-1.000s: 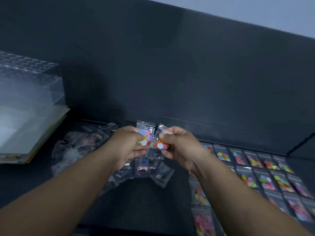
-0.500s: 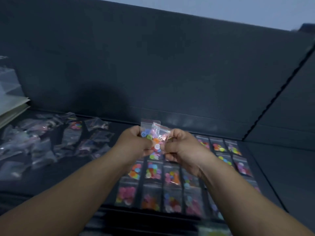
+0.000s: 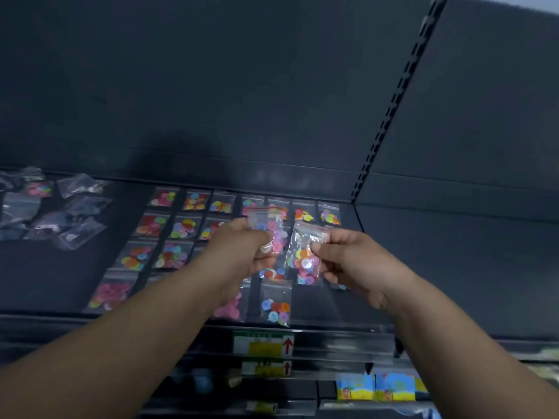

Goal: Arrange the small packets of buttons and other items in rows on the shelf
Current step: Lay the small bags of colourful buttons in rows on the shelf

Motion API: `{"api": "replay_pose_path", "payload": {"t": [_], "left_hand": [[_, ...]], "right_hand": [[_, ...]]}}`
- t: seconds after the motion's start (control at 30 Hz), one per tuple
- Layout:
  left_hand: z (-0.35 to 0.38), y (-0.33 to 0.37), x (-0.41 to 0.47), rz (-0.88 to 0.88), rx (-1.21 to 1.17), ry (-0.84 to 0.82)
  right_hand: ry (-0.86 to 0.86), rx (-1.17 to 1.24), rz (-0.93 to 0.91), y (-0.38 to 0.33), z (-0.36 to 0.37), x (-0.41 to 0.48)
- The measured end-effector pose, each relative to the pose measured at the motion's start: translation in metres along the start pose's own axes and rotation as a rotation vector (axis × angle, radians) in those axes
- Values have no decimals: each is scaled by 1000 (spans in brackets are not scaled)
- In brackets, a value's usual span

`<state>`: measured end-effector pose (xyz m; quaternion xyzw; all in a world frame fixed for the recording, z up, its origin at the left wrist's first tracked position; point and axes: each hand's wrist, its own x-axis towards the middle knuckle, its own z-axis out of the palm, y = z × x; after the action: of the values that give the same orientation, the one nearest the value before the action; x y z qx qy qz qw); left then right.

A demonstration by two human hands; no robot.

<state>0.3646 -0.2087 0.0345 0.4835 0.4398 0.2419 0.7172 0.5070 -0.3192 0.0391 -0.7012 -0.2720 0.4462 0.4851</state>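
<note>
The left fingers (image 3: 262, 237) are curling round the left packet (image 3: 270, 229), pinching it low down so that its red-striped top is standing up above the knuckles; pink and lilac buttons are showing through the clear plastic. The right fingers (image 3: 320, 247) are pinching the right packet (image 3: 306, 259) just under its red-striped top, and it is hanging down slightly tilted, with mixed buttons bunching at its bottom. The two packets are hovering just beside each other, not touching, above the shelf (image 3: 57, 282). The left hand (image 3: 242, 247) and the right hand (image 3: 354, 261) are reaching in from the near side on bare forearms.

Under the hands, rows (image 3: 181, 229) of button packets are lying flat on the dark shelf, running from the far wall towards the near edge, the arms hiding part of them. A near packet (image 3: 275, 303) with blue, orange and pink buttons is lying at the near edge, right below the held pair. At the far left a heap (image 3: 63, 213) of loose clear packets is lying jumbled, well apart from the rows.

On the shelf's front edge a label (image 3: 262, 343) in green and yellow with a red arrow is sitting, a second one just below it. Blue-and-yellow boxes (image 3: 375, 387) are standing lower down at the near right, and a slotted upright (image 3: 390, 113) is rising at the far right
</note>
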Motion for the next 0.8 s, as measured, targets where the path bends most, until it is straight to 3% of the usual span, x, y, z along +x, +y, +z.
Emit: {"api": "replay_pose_path", "payload": {"t": [0.17, 0.43, 0.8], "left_hand": [[3, -1, -8, 13, 30, 16], [2, -6, -18, 9, 60, 22], [1, -10, -22, 0, 64, 2]], "right_hand": [[10, -158, 108, 25, -15, -10], [113, -448, 82, 48, -8, -5], [134, -598, 65, 55, -3, -4]]}}
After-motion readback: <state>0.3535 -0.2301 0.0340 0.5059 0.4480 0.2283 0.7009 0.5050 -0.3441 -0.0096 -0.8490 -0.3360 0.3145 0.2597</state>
